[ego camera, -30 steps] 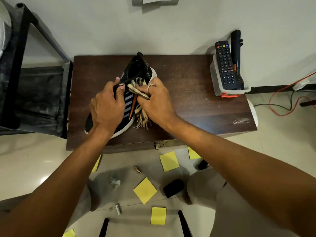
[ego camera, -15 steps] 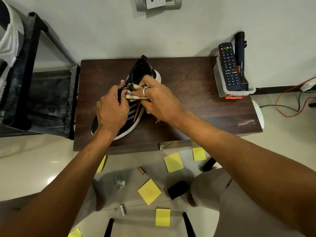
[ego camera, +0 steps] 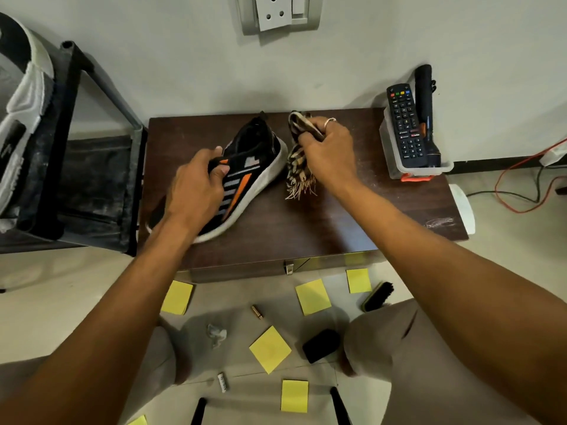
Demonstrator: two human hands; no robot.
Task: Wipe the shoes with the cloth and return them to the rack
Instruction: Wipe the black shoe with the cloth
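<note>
My left hand (ego camera: 196, 182): curled over the black shoe (ego camera: 254, 167), thumb and fingers gripping its upper, above the left half of the table (ego camera: 337, 216).
My right hand (ego camera: 328, 148): closed round the striped cloth (ego camera: 299, 167), near the middle of the table's back edge.
Shoe: black with orange and grey stripes and a white sole. It lies slantwise on the table's left half, heel toward the back edge, toe toward the front-left corner, striped side facing me.
Cloth: bunched in my right fist just beside the shoe's heel, its fringe hanging down to the tabletop. I cannot tell whether it touches the sole.
Rack (ego camera: 101, 179): dark, just left of the table, with a white-and-black shoe (ego camera: 24, 96) on its upper part.
Clear tray (ego camera: 395, 161): at the table's back-right corner, holding a remote (ego camera: 403, 127) and a black torch (ego camera: 426, 118).
Floor before the table: yellow sticky notes (ego camera: 270, 349) and a brush (ego camera: 378, 296).
</note>
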